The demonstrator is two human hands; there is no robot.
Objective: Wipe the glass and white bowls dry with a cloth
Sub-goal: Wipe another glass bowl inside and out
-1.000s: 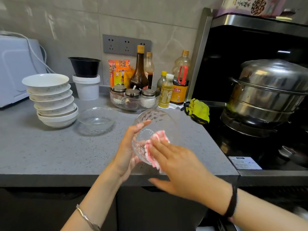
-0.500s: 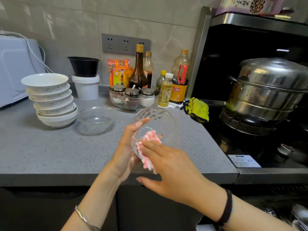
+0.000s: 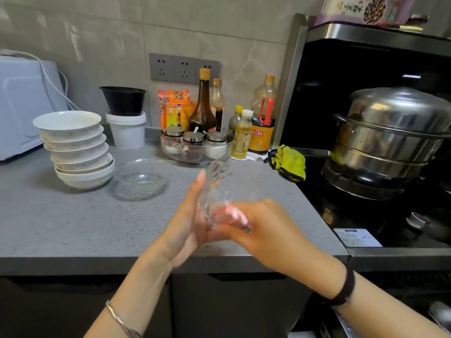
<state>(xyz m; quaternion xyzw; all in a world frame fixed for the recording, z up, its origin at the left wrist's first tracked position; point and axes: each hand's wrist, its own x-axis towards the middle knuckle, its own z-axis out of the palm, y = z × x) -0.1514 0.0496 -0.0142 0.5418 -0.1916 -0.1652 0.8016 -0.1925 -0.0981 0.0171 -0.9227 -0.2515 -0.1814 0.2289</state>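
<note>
We wipe the glass bowl [image 3: 218, 189] above the table [image 3: 73, 228].
Left hand [image 3: 191, 223] fingers straight against it; right hand [image 3: 266, 230] fingers curled on the pink cloth [image 3: 233, 212]; dark bottle [image 3: 260, 140] label unreadable.

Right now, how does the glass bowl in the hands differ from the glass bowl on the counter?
Pose: the held glass bowl is tipped on edge; the resting glass bowl sits upright on the counter. Contact: the left hand and right hand, with the cloth, touch the held one; nothing touches the resting one. Both are clear glass.
</note>
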